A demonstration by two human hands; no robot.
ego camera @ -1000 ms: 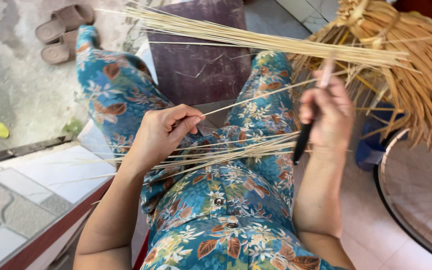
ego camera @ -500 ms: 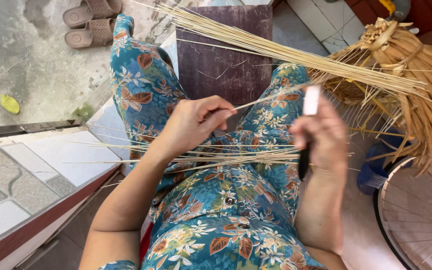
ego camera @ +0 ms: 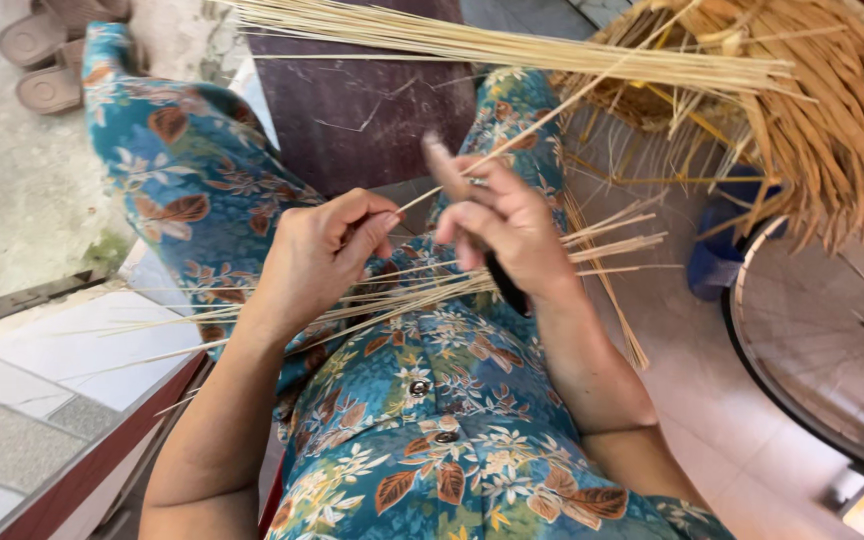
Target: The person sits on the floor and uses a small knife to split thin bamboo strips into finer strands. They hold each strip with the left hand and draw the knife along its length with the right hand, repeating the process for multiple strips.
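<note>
My left hand [ego camera: 320,252] pinches the near end of one thin pale reed strip [ego camera: 542,122] that runs up to the right. My right hand [ego camera: 508,225] is closed around a dark-handled knife [ego camera: 505,285], its blade end pointing up beside the strip; the two hands are close together over my lap. A loose bunch of thin strips [ego camera: 422,290] lies across my floral-patterned trousers. A thicker bundle of strips [ego camera: 512,48] lies across a dark wooden stool [ego camera: 362,110] ahead of my knees.
A heap of yellow dried reeds [ego camera: 812,90] sits at the upper right. A bicycle wheel [ego camera: 822,340] stands at the right above pale floor tiles. A pair of sandals [ego camera: 52,50] lies on concrete at the upper left. A tiled step [ego camera: 42,370] is at the left.
My right hand has come left and down with the knife to meet my left hand at the single strip. The view has shifted slightly.
</note>
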